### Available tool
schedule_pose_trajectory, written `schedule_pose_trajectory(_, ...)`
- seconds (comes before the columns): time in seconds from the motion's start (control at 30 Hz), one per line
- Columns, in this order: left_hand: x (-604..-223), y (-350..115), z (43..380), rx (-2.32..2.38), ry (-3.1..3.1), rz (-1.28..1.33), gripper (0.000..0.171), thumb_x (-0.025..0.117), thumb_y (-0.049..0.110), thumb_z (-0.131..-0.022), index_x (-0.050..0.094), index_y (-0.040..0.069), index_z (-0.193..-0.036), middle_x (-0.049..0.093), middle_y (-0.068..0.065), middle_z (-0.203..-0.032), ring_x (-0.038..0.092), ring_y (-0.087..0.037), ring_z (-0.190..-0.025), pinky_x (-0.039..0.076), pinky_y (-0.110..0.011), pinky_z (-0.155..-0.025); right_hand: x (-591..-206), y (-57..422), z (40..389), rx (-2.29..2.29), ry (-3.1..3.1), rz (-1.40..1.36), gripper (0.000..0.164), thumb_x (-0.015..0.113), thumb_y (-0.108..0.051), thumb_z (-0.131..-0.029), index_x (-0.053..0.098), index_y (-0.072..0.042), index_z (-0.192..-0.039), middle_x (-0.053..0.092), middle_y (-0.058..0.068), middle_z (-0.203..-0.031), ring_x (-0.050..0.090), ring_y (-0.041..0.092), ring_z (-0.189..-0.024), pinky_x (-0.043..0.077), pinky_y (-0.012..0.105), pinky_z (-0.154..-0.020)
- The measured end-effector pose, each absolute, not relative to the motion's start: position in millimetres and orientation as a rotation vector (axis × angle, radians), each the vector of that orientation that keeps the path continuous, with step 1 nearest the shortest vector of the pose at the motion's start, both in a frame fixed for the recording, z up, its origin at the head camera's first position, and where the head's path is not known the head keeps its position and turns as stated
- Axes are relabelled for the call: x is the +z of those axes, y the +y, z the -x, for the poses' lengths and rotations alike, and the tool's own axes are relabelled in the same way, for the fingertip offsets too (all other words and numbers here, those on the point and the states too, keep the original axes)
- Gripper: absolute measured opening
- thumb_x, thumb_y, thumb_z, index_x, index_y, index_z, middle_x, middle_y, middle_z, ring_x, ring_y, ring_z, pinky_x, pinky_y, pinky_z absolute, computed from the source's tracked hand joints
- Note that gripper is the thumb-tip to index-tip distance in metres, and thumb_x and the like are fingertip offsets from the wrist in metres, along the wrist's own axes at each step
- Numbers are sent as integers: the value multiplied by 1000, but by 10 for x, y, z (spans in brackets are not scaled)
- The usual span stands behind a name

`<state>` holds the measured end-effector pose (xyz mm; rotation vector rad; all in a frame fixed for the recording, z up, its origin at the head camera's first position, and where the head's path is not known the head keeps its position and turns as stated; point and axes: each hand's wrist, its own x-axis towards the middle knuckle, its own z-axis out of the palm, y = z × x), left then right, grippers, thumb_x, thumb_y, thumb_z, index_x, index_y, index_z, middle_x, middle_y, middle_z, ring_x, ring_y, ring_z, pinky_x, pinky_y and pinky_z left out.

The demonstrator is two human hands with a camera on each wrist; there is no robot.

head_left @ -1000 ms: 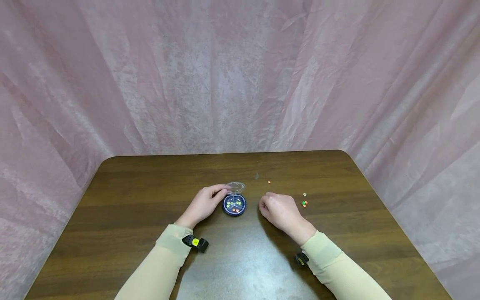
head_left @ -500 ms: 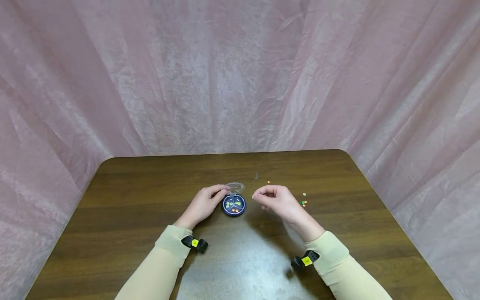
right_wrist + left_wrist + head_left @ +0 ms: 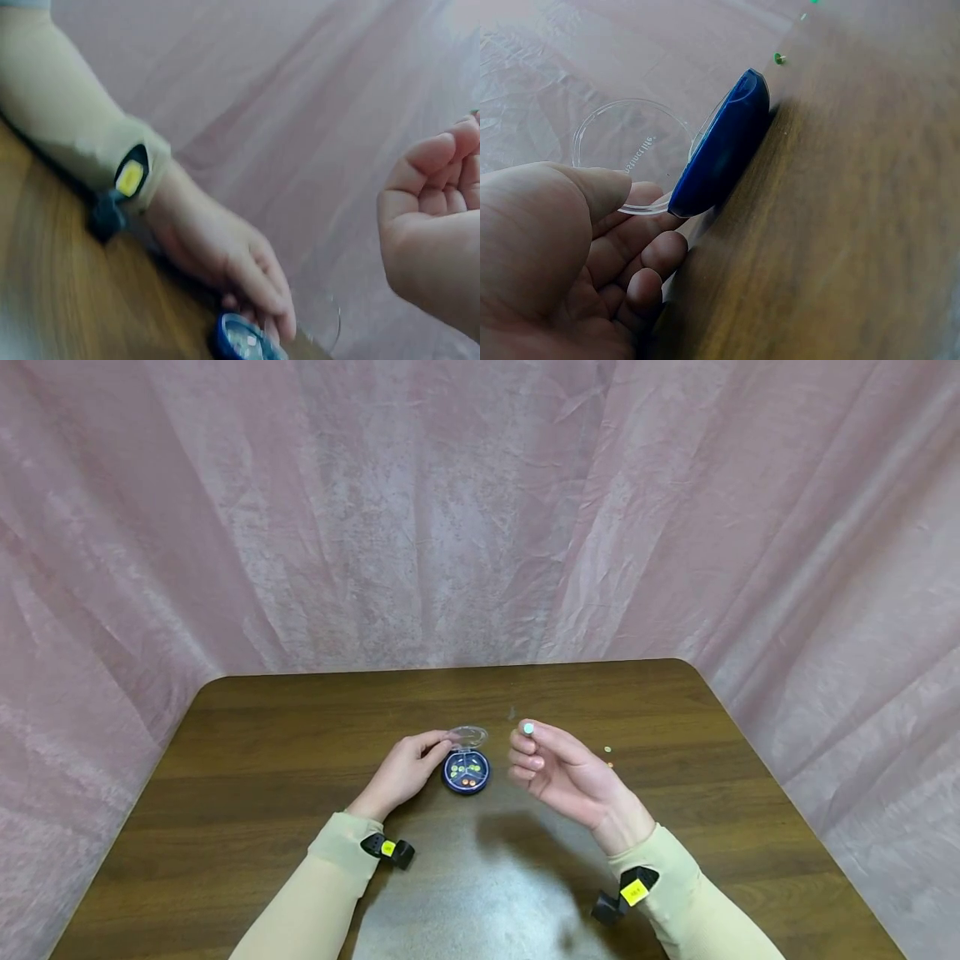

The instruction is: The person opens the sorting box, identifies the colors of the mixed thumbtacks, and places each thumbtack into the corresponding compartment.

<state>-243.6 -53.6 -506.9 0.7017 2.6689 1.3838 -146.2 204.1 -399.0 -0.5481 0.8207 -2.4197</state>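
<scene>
A round blue pill case (image 3: 466, 773) sits on the table, its clear lid (image 3: 468, 737) raised. Inside, dividers form three compartments; small yellow-green discs (image 3: 474, 768) lie in the back ones and orange discs (image 3: 468, 782) in the front one. My left hand (image 3: 405, 772) pinches the lid's edge between thumb and fingers, as the left wrist view shows with the lid (image 3: 634, 124) upright. My right hand (image 3: 570, 777) is raised right of the case, palm turned up. Between its thumb and index fingertip it holds a small pale-green disc (image 3: 528, 728).
Behind the right hand a small pale disc (image 3: 608, 749) and an orange disc (image 3: 611, 765) lie on the wooden table (image 3: 247, 760). The left wrist view shows a green piece (image 3: 779, 58) beyond the case. A pink curtain (image 3: 420, 527) hangs behind the table.
My right hand has lifted off the table with the small disc, gone toward the case, then turned palm up and drawn slightly back. The left hand keeps its hold on the lid.
</scene>
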Motion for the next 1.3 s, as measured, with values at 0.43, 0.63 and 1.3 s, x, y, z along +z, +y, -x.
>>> schedule_pose_trajectory(0.43, -5099, -576, 2433, 1393, 2667, -703, 27, 54, 37, -103, 71, 28, -122, 66, 15, -118, 59, -7, -117, 43, -33, -101, -3697, 1884, 1301, -2350, 683, 794, 31, 31, -17, -109, 53, -16, -86, 43, -5, -85, 30, 9, -70, 25, 22, -69)
schedule_pose_trajectory(0.63, -5119, -586, 2411, 1399, 2653, -673, 29, 54, 42, -102, 70, 30, -122, 66, 17, -117, 59, -4, -115, 44, -32, -99, -3731, 1858, 1304, -2354, 840, 731, 29, 33, -13, -108, 56, -14, -90, 39, -3, -81, 34, 9, -70, 25, 24, -68)
schedule_pose_trajectory(1.3, -5084, -546, 2466, 1399, 2662, -730, 30, 52, 40, -103, 69, 31, -126, 65, 17, -122, 58, -4, -116, 45, -29, -98, -4358, 1425, 1877, -439, 3307, 788, 8, 69, -26, -88, 72, -29, -81, 58, -18, -78, 53, 0, -65, 43, 24, -54)
